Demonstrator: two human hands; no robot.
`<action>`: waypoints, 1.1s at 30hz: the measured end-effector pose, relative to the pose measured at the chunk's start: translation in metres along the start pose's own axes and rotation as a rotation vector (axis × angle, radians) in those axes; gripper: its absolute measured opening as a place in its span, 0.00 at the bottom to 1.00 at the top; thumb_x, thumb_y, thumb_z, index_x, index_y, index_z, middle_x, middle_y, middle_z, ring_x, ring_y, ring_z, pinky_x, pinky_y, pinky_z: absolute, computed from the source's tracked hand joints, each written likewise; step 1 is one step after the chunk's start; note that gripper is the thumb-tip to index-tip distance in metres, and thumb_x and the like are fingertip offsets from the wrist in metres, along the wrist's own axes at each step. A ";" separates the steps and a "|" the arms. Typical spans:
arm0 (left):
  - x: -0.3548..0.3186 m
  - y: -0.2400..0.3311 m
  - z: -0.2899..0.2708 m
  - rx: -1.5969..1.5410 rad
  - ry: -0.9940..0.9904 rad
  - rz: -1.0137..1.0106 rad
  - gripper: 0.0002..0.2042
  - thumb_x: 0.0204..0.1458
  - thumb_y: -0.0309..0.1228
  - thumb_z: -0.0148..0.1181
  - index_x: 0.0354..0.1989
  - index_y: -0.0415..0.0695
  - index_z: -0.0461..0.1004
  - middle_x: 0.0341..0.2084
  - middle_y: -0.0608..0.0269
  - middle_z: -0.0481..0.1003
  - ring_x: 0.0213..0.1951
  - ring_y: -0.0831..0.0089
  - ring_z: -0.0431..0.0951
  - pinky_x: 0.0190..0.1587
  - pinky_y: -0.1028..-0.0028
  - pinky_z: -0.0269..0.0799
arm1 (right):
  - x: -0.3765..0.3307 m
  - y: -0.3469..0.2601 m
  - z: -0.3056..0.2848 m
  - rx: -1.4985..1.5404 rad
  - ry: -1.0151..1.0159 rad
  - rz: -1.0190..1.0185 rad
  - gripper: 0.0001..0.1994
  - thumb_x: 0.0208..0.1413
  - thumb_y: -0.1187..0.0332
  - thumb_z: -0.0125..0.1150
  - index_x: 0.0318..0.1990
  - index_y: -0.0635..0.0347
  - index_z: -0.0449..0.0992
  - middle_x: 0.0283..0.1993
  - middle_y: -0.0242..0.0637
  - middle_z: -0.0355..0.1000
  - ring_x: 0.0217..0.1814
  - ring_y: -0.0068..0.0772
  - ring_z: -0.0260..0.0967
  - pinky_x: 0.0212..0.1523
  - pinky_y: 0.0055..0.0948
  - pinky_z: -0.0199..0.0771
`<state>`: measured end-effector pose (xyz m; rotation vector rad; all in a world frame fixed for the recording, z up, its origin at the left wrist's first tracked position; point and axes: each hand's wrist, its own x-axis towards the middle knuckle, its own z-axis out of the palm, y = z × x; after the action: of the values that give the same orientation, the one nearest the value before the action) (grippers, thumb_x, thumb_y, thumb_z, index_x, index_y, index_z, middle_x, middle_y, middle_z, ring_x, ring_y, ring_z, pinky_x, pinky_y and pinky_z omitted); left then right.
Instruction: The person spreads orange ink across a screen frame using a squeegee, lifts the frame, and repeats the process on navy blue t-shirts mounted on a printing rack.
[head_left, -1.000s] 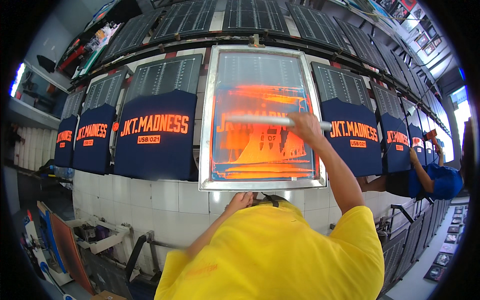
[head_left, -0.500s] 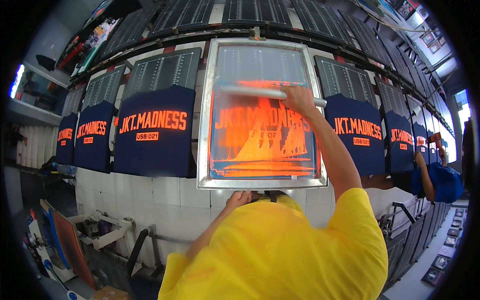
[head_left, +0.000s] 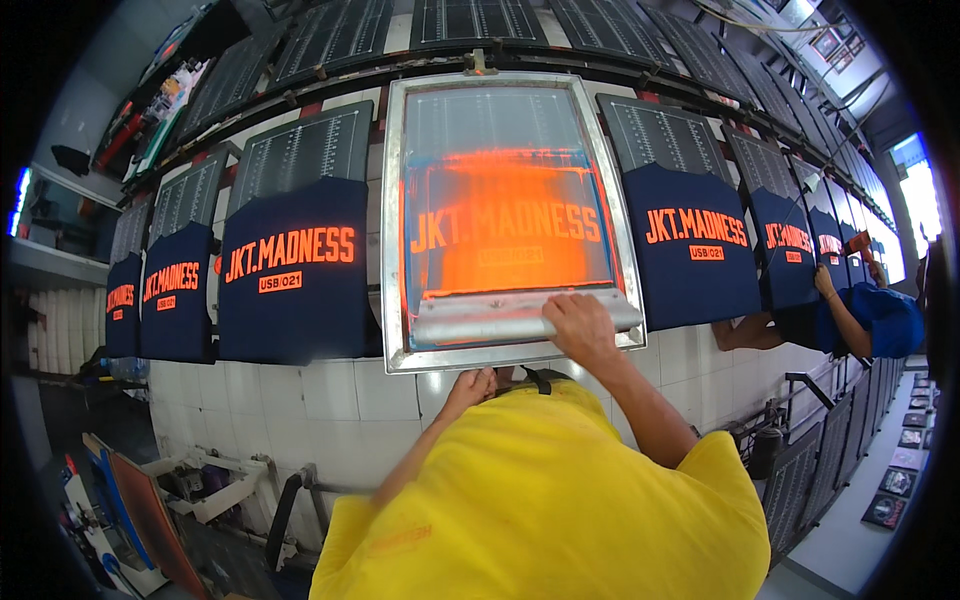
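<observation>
My right hand [head_left: 583,328] is closed around the grey metal handle of a wide squeegee [head_left: 475,318], which lies across the near end of a screen printing frame [head_left: 395,210]. Orange ink [head_left: 515,225] covers the mesh behind the blade, and block lettering shows through it. Just below the frame's near edge, my left hand [head_left: 470,388] rests close to my yellow shirt with its fingers curled. Whatever those fingers hold, if anything, is hidden.
Navy shirts with orange lettering lie on boards to the left [head_left: 290,290] and right [head_left: 690,260]. Black boards [head_left: 480,25] line the far side. At the right, another person in a blue shirt [head_left: 880,318] works along the row. A metal rack [head_left: 210,480] stands lower left.
My right hand has pulled the squeegee toward me, from the upper mesh to the near end. The orange ink behind it is now spread more evenly. My left hand stays near the same place.
</observation>
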<state>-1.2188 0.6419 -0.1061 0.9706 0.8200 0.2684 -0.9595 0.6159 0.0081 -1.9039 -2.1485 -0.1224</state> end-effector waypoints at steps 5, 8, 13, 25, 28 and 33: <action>0.002 0.002 0.000 -0.088 -0.053 -0.051 0.19 0.68 0.44 0.45 0.29 0.43 0.66 0.19 0.70 0.63 0.22 0.80 0.60 0.25 0.76 0.59 | -0.026 -0.022 -0.001 -0.019 -0.024 0.050 0.18 0.39 0.67 0.69 0.39 0.58 0.72 0.46 0.36 0.69 0.49 0.40 0.67 0.43 0.37 0.68; 0.005 0.003 -0.002 -0.110 -0.041 -0.105 0.18 0.68 0.43 0.46 0.28 0.44 0.65 0.19 0.71 0.61 0.21 0.80 0.59 0.24 0.76 0.57 | -0.032 -0.025 0.005 0.087 -0.106 0.109 0.32 0.32 0.57 0.77 0.47 0.60 0.72 0.54 0.41 0.69 0.55 0.44 0.65 0.50 0.40 0.68; 0.004 0.008 -0.010 -0.083 -0.165 -0.137 0.17 0.68 0.42 0.47 0.26 0.46 0.63 0.18 0.73 0.60 0.20 0.82 0.58 0.23 0.79 0.54 | -0.039 -0.026 0.008 0.096 -0.131 0.089 0.34 0.36 0.49 0.73 0.48 0.61 0.71 0.53 0.41 0.67 0.58 0.44 0.62 0.53 0.40 0.66; -0.023 0.035 -0.017 0.381 -0.137 -0.049 0.18 0.66 0.42 0.49 0.48 0.38 0.74 0.22 0.73 0.67 0.23 0.82 0.65 0.26 0.80 0.60 | -0.048 0.037 0.000 0.274 0.294 0.310 0.19 0.51 0.62 0.67 0.48 0.62 0.74 0.52 0.45 0.71 0.53 0.48 0.69 0.52 0.42 0.69; -0.059 0.076 -0.025 0.379 -0.025 -0.058 0.19 0.65 0.43 0.49 0.51 0.38 0.72 0.27 0.67 0.75 0.30 0.79 0.75 0.30 0.79 0.68 | -0.057 0.071 -0.005 0.181 0.320 0.601 0.16 0.56 0.66 0.61 0.50 0.63 0.74 0.51 0.48 0.72 0.54 0.52 0.68 0.53 0.43 0.69; -0.069 0.133 -0.092 0.175 0.363 0.133 0.18 0.65 0.38 0.50 0.56 0.40 0.70 0.35 0.61 0.80 0.41 0.74 0.81 0.40 0.74 0.75 | -0.092 0.103 0.033 0.491 0.270 0.951 0.16 0.61 0.68 0.53 0.54 0.66 0.72 0.52 0.51 0.73 0.55 0.52 0.71 0.55 0.39 0.70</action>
<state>-1.3128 0.7367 0.0090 1.1616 1.1252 0.5040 -0.8534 0.5486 -0.0584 -2.1880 -0.8351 0.2882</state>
